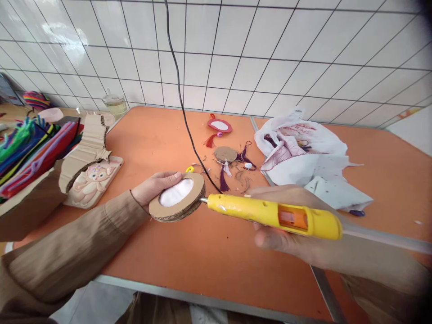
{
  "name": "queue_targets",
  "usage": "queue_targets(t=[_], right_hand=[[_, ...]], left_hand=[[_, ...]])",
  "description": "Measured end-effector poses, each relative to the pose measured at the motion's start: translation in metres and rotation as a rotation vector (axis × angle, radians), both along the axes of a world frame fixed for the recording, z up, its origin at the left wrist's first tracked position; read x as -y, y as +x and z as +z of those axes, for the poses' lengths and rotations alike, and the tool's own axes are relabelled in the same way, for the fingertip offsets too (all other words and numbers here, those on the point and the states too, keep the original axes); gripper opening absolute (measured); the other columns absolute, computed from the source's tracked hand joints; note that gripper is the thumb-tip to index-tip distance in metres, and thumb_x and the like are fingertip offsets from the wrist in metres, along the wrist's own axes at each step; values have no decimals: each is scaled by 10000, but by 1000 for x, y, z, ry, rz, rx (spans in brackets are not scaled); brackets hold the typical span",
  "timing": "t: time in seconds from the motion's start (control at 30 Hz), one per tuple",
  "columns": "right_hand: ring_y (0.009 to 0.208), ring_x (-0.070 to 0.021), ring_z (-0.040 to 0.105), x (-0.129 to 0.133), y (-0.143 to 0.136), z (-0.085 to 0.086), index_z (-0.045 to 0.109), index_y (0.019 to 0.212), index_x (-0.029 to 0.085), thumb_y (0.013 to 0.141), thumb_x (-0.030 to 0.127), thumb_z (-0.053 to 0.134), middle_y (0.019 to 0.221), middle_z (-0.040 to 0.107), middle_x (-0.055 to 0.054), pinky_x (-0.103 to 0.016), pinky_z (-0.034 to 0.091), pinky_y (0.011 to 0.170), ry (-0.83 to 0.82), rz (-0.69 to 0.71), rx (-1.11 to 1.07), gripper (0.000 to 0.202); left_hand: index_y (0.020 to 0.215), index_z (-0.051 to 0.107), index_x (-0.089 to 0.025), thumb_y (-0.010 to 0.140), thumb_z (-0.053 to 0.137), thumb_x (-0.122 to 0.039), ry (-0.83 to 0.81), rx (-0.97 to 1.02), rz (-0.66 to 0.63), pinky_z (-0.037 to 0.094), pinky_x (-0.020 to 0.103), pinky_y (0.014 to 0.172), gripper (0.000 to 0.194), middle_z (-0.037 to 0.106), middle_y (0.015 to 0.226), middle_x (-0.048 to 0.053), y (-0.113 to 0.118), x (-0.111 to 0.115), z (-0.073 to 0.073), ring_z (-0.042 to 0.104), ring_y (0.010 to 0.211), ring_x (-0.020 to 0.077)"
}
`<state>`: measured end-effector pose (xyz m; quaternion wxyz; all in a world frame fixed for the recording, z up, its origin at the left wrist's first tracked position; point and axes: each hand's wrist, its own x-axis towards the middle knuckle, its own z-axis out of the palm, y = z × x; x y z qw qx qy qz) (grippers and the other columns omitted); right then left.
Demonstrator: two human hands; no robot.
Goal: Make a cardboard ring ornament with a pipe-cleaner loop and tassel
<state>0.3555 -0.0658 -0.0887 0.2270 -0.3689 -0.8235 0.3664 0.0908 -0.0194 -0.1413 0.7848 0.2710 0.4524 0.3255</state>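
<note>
My left hand (158, 185) is closed on a round cardboard piece (192, 202) with a white fabric oval in its middle, the thumb resting on its upper rim. A small yellow loop (190, 169) shows at the piece's far edge. In my right hand (283, 238) is a yellow hot glue gun (249, 208), its fingers wrapped beneath the body. The gun's metal nozzle meets the right edge of the cardboard. Farther back lie a cardboard disc (226, 154), a purple tassel (223, 178) and a red oval ornament (219, 125) with a red tassel.
Pipe cleaners (37, 148) fill a cardboard box at the left, beside a phone case (94, 182) with a cartoon figure. A white plastic bag (303, 139) lies at the right. The black cord (182, 101) hangs across the orange table (162, 139). A glass cup (114, 102) stands by the tiled wall.
</note>
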Motion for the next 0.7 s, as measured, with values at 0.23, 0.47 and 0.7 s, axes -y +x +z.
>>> queue_targets(t=[0.23, 0.47, 0.7], right_hand=[[541, -112, 321, 0, -1, 8, 368, 604, 191, 764, 818, 516, 598, 359, 49, -297, 228, 541, -124, -66, 65, 664], [556, -104, 410, -2, 0, 7, 511, 643, 184, 847, 729, 530, 633, 461, 33, -293, 258, 541, -98, -11, -13, 583], [570, -123, 444, -5, 2, 0, 538, 683, 177, 877, 742, 446, 660, 475, 12, -306, 303, 545, -56, 62, 38, 605]], left_hand=[[814, 733, -78, 917, 623, -234, -8, -3, -44, 467, 175, 427, 217, 705, 597, 60, -3, -3, -3, 630, 457, 122], [825, 733, -67, 969, 518, -211, -40, -59, -9, 483, 182, 436, 296, 721, 625, 82, 0, -1, 1, 655, 472, 132], [809, 708, -74, 948, 551, -187, -6, -39, -2, 514, 202, 488, 238, 706, 594, 70, 3, -1, 2, 634, 461, 131]])
